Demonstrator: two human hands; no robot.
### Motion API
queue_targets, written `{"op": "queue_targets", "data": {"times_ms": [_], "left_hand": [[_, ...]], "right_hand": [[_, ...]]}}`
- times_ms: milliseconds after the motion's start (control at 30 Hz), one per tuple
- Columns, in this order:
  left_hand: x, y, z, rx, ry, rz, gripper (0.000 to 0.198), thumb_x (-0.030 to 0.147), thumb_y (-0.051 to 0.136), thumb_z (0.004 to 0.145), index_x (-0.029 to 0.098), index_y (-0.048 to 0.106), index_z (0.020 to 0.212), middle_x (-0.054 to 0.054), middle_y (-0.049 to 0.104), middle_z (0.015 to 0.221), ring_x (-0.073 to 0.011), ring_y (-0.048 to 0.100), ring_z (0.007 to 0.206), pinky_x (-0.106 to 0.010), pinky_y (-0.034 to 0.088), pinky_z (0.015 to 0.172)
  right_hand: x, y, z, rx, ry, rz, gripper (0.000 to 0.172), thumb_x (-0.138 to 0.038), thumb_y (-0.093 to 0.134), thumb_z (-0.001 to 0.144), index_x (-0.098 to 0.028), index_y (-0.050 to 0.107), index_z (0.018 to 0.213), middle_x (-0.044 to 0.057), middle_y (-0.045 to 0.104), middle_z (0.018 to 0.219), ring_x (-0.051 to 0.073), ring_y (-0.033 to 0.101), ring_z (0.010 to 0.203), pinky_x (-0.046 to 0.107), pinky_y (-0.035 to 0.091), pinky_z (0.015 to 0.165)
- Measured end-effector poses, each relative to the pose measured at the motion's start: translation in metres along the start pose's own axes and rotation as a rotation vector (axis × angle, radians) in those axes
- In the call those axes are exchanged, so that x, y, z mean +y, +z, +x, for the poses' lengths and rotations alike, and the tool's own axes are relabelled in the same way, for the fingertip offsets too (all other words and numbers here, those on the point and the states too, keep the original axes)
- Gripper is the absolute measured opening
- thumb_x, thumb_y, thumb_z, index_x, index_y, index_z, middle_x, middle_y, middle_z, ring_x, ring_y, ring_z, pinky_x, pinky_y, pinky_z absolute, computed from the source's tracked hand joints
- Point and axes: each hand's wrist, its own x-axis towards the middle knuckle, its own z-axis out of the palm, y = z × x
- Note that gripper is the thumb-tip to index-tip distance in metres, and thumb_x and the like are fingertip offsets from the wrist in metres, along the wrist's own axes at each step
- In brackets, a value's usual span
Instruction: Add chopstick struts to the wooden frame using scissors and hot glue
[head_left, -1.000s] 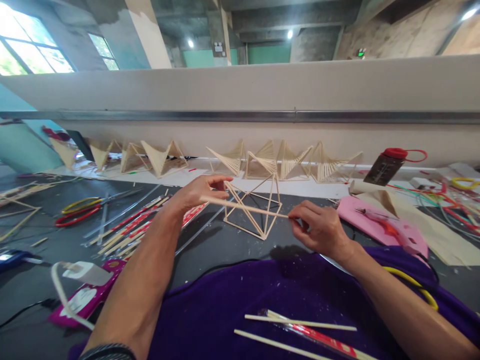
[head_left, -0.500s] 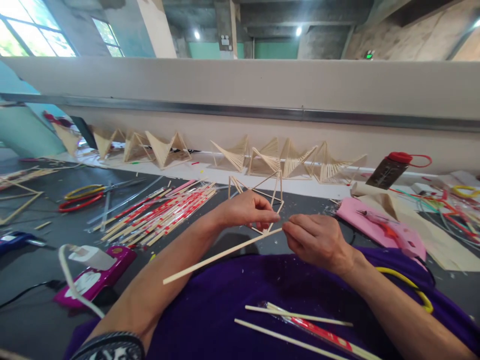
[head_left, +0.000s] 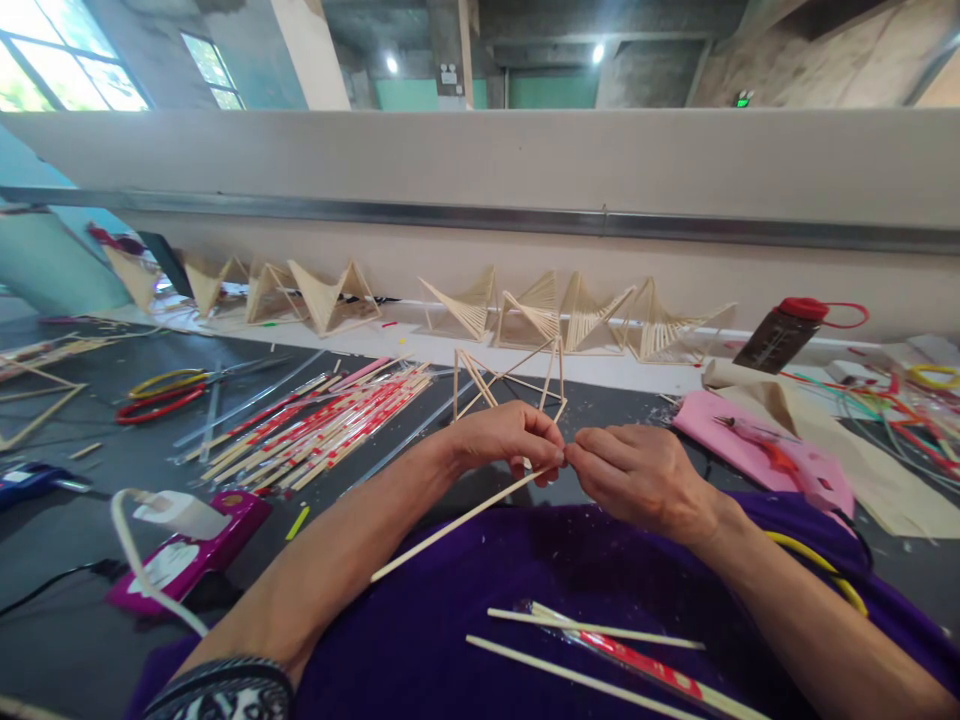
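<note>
A thin wooden stick point(head_left: 457, 527) slants down to the left from between my two hands. My left hand point(head_left: 510, 438) has its fingertips closed at the stick's upper end. My right hand point(head_left: 637, 475) is pinched there too, its fingertips touching those of my left hand; the stick's very tip is hidden between them. Just behind my hands stands an open frame of wooden sticks point(head_left: 562, 372), partly covered by my left hand. Loose sticks point(head_left: 570, 675) and a red-printed chopstick wrapper point(head_left: 637, 660) lie on the purple cloth point(head_left: 420, 640) over my lap.
Wrapped chopsticks point(head_left: 322, 425) lie left of centre. Pliers point(head_left: 169, 390) and a magenta power strip point(head_left: 195, 560) are farther left. Stick models point(head_left: 330, 295) line the wall. On the right are a pink glue gun point(head_left: 772, 440) and a bottle with a red lid point(head_left: 784, 335).
My left hand has moved slightly down and right, meeting my right fingertips. The stick has shifted right, and its lower end now sits farther right.
</note>
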Motion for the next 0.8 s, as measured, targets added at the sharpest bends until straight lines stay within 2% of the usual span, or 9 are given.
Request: {"op": "queue_targets", "data": {"times_ms": [200,333,400,467,567,600,667,733,800], "left_hand": [[-0.01,0.01,0.013,0.071,0.037,-0.224,0.008,0.017,0.059,0.06,0.014,0.058,0.068,-0.001,0.062,0.058,-0.0097,0.056,0.052,-0.02,0.03,0.046],[-0.013,0.019,0.017,0.112,0.062,-0.349,0.008,0.016,0.058,0.058,0.014,0.055,0.066,0.002,0.058,0.054,-0.0081,0.052,0.048,-0.021,0.033,0.048],[-0.014,0.025,0.019,0.128,0.048,-0.38,0.01,0.017,0.061,0.059,0.015,0.055,0.067,0.002,0.058,0.055,-0.0082,0.052,0.049,-0.021,0.035,0.05],[-0.015,0.03,0.022,0.147,0.015,-0.374,0.013,0.02,0.065,0.059,0.015,0.055,0.067,0.002,0.058,0.055,-0.0084,0.052,0.049,-0.021,0.034,0.05],[-0.018,0.039,0.027,0.156,-0.035,-0.341,0.015,0.024,0.067,0.061,0.015,0.056,0.065,0.002,0.058,0.053,-0.008,0.051,0.047,-0.02,0.032,0.047],[-0.02,0.041,0.029,0.149,-0.048,-0.336,0.015,0.024,0.066,0.061,0.015,0.056,0.065,0.002,0.057,0.052,-0.0077,0.05,0.046,-0.02,0.031,0.047],[-0.023,0.047,0.03,0.127,-0.073,-0.341,0.013,0.023,0.065,0.061,0.016,0.056,0.065,0.003,0.056,0.051,-0.0072,0.047,0.044,-0.02,0.031,0.046],[-0.028,0.052,0.032,0.105,-0.098,-0.356,0.011,0.021,0.064,0.061,0.016,0.056,0.065,0.003,0.055,0.05,-0.0068,0.045,0.043,-0.02,0.031,0.046],[-0.031,0.056,0.032,0.091,-0.129,-0.367,0.01,0.021,0.063,0.062,0.016,0.055,0.065,0.003,0.054,0.05,-0.0068,0.044,0.044,-0.02,0.03,0.045]], "right_hand": [[0.006,-0.007,-0.001,-0.061,-0.017,-0.025,0.019,-0.015,0.044,0.089,-0.016,0.062,0.096,0.002,0.062,0.078,0.012,0.05,0.062,0.028,0.035,0.052],[0.007,-0.014,0.0,-0.112,0.061,0.041,0.018,-0.014,0.044,0.088,-0.017,0.062,0.089,0.002,0.061,0.076,0.011,0.051,0.062,0.026,0.036,0.052],[0.012,-0.021,-0.003,-0.128,0.136,0.102,0.018,-0.015,0.044,0.089,-0.017,0.062,0.09,0.002,0.063,0.083,0.011,0.055,0.068,0.024,0.038,0.055],[0.021,-0.032,-0.013,-0.109,0.248,0.124,0.02,-0.018,0.045,0.089,-0.019,0.062,0.1,0.003,0.065,0.094,0.011,0.058,0.074,0.023,0.041,0.058],[0.036,-0.053,-0.041,-0.103,0.448,0.095,0.021,-0.024,0.048,0.087,-0.021,0.061,0.104,0.004,0.066,0.099,0.013,0.06,0.079,0.024,0.043,0.063],[0.039,-0.059,-0.054,-0.141,0.509,0.096,0.019,-0.026,0.049,0.087,-0.021,0.063,0.1,0.004,0.067,0.095,0.013,0.061,0.078,0.024,0.043,0.063],[0.037,-0.071,-0.085,-0.299,0.613,0.121,0.016,-0.026,0.049,0.087,-0.021,0.064,0.089,0.002,0.067,0.081,0.013,0.06,0.071,0.024,0.041,0.06],[0.025,-0.078,-0.116,-0.478,0.698,0.112,0.017,-0.026,0.048,0.087,-0.02,0.063,0.08,0.0,0.065,0.072,0.012,0.059,0.063,0.024,0.039,0.056],[0.007,-0.081,-0.144,-0.62,0.758,0.092,0.02,-0.026,0.047,0.087,-0.02,0.063,0.076,0.001,0.065,0.072,0.012,0.059,0.061,0.024,0.037,0.054]]}}
